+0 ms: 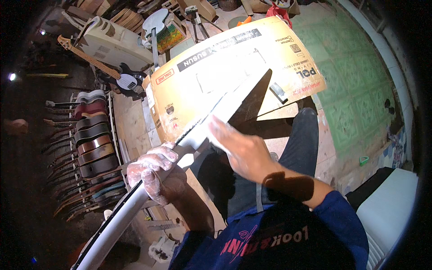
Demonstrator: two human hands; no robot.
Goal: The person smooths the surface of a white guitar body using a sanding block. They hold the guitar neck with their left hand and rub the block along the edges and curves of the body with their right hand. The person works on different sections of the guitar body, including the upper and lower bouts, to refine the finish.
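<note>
A white guitar (198,136) is held edge-on, running from the lower left toward the upper middle. Its pale neck (118,227) has a dark strip along one edge. My left hand (155,173), dusted with white powder, wraps round the neck close to the body. My right hand (238,146) lies along the white body with its fingers stretched forward, also powdery. Motion smears those fingers, and whether anything is under them is hidden. Beyond the guitar, a small grey block with a shiny face (279,93) rests on a flattened cardboard sheet (184,96).
To the left, several guitars hang in a rack (96,153). A black bass guitar (128,81) leans by a white appliance (114,42), and a light blue guitar (155,22) stands at the back. Green floor tiles (355,90) and a pale plastic container (387,216) are on the right.
</note>
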